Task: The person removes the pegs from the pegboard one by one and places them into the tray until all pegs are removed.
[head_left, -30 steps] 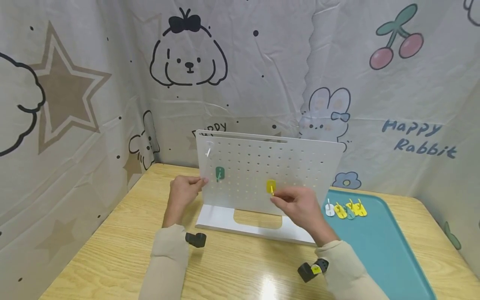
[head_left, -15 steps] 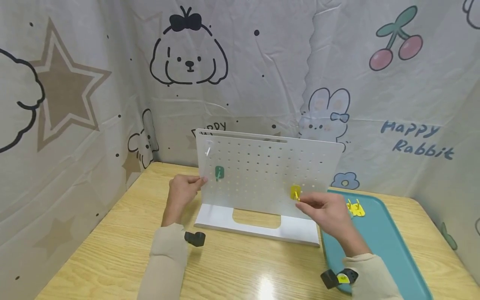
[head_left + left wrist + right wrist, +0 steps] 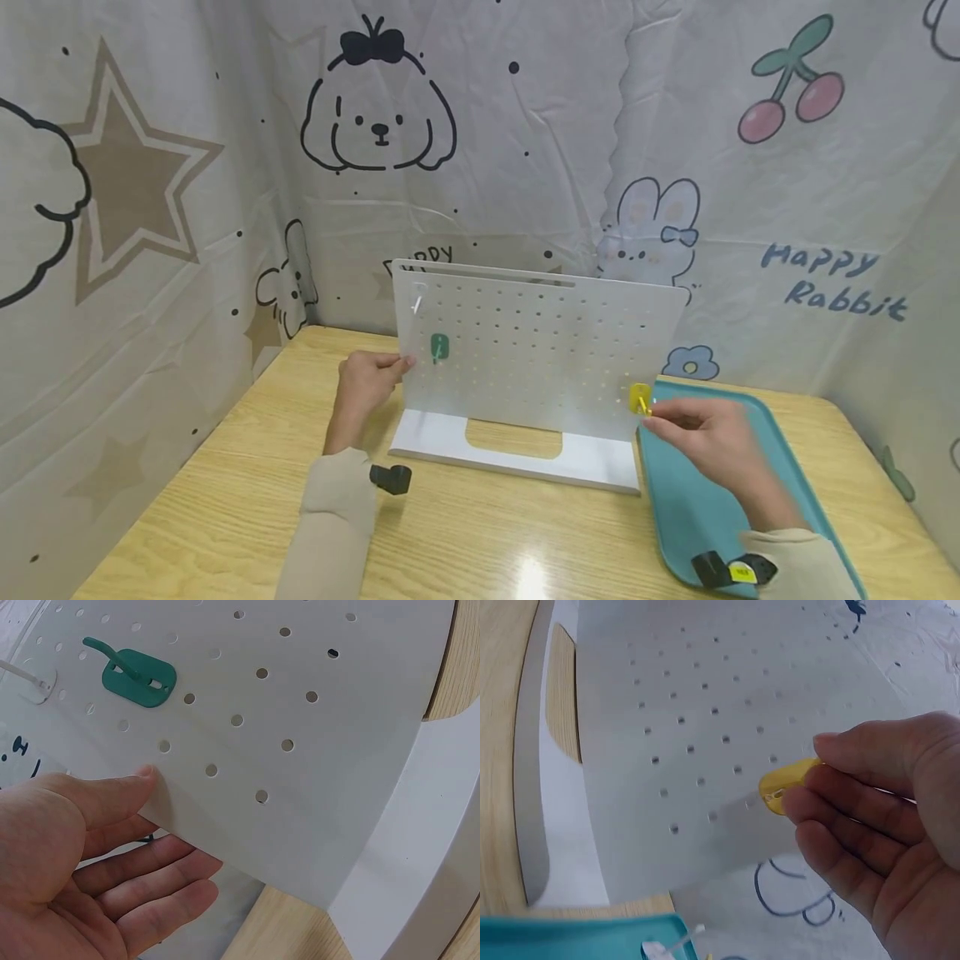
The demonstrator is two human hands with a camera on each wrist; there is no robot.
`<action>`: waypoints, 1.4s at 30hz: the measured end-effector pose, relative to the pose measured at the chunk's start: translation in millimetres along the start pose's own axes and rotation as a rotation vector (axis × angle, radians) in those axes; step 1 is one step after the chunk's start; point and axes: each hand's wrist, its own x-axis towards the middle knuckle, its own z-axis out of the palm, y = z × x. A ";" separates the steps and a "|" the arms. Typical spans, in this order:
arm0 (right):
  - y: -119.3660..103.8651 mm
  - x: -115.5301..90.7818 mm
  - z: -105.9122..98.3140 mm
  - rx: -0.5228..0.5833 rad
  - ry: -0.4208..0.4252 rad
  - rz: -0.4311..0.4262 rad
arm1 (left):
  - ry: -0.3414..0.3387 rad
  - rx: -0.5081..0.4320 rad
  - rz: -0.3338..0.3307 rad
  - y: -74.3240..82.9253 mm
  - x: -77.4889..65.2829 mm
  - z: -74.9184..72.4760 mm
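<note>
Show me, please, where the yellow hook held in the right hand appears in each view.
Head: yellow hook right of centre, lower half, pinched by the right hand.
Left wrist: not in the picture.
Right wrist: yellow hook slightly right of centre, partly covered by the hand.
Shared landmark: the board with holes.

Soft, even light fills the head view, glare whitens the table (image 3: 531, 571), and the right hand (image 3: 712, 435) blurs slightly. The left wrist view is crisper; the right one looks dimmer, perhaps motion-softened around the yellow hook (image 3: 786, 780).
</note>
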 end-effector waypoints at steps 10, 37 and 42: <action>20.8 -1.5 -11.7 -0.056 -0.088 0.153 | -0.001 -0.007 0.000 0.4 -0.5 -1.4; 81.7 2.2 7.0 -0.052 -0.259 0.359 | 0.002 0.002 0.000 1.0 1.3 1.6; 83.6 2.6 7.4 -0.062 -0.246 0.371 | 0.002 -0.007 -0.011 0.8 1.2 1.2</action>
